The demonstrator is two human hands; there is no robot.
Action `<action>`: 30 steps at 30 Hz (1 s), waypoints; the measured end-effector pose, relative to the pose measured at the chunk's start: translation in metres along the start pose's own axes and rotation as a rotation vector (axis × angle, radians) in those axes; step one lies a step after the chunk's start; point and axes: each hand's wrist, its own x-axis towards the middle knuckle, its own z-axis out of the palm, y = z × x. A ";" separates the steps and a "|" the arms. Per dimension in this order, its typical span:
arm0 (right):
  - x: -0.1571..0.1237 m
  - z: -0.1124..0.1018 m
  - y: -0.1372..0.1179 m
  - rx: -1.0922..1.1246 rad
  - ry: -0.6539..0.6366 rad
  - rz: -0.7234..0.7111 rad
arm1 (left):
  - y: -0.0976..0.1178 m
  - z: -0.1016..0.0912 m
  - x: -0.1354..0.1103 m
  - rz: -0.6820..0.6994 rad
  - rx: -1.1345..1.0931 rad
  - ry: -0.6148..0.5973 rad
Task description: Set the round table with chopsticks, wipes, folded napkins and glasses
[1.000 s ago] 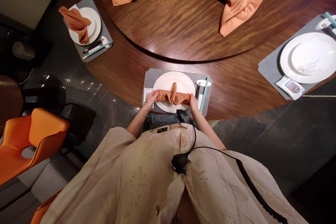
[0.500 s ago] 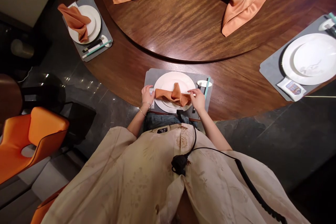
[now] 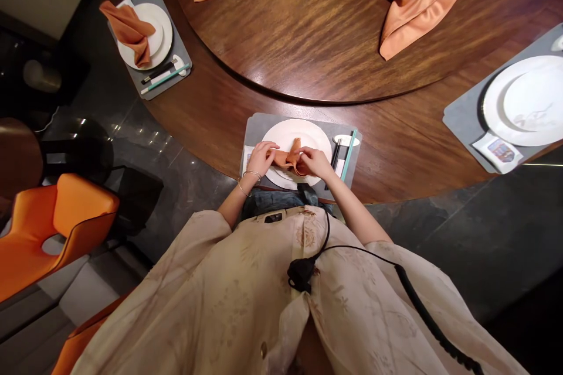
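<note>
A bunched rust-orange cloth napkin [image 3: 288, 161] lies across the middle of a round white ceramic plate [image 3: 303, 135], its long axis running left to right, with one folded peak pointing far. The left hand [image 3: 261, 159], two thin metal bangles [image 3: 250, 179] on its wrist, grasps the napkin's left end with curled fingers. The right hand [image 3: 315, 163] pinches the right end, and the two hands nearly meet over the cloth.

The plate sits on a grey rectangular placemat [image 3: 255, 129]. To its right lie one pair of dark chopsticks [image 3: 336, 155], one slim teal stick [image 3: 349, 155] and one small white oval dish [image 3: 346, 140].

The placemat rests on a dark wooden round table [image 3: 396, 152], below a polished wooden turntable [image 3: 308, 29] holding two peach satin cloths [image 3: 422, 6]. Two more place settings stand on the table: the far-left one has a white plate [image 3: 145, 35] under a folded orange napkin [image 3: 129, 29], and the right one has a white plate [image 3: 528, 99] beside a small printed card [image 3: 497, 155]. One orange padded chair [image 3: 57, 222] stands near left
</note>
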 end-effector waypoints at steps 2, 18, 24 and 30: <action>0.004 0.002 0.002 0.105 -0.044 -0.018 | -0.006 -0.003 -0.001 -0.017 0.010 -0.001; 0.088 -0.073 0.023 -0.636 0.272 0.015 | -0.028 -0.023 -0.002 -0.087 0.051 0.071; 0.108 -0.078 0.042 -0.796 0.236 0.169 | -0.039 -0.046 0.018 -0.139 0.046 0.122; 0.103 -0.080 0.063 -0.840 0.249 0.212 | -0.055 -0.059 0.028 -0.151 -0.010 0.183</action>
